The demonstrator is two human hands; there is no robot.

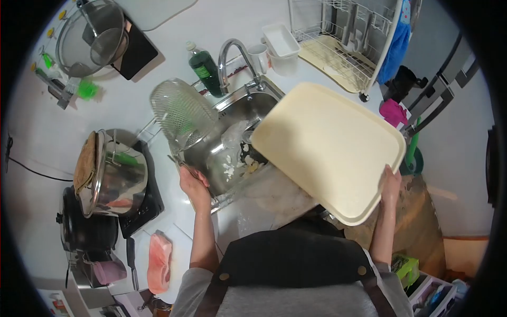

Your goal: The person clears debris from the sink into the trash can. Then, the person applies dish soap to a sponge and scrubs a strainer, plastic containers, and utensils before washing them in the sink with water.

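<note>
Cream tray [330, 150], long axis running upper left to lower right, extends leftward from the right hand [391, 184], fingers closed on its rim; the left hand's [195, 183] fingers curl at a mesh basket's [182, 113] lower end.

A cream tray [327, 142] is gripped at its near right edge by the right hand [391, 185], while a wire mesh strainer [179, 108] is held by its near end in the left hand [195, 182]. Between the two grips, pale scraps [228, 168] are seen in a steel sink [203, 158]. Beyond them, a green bottle [205, 68] is stood beside the tap [223, 61]. Left of the left-hand grip, a steel pot [124, 174] is shown; nearer the wearer, a slab of pink meat [159, 261] is laid near a knife [131, 253].
</note>
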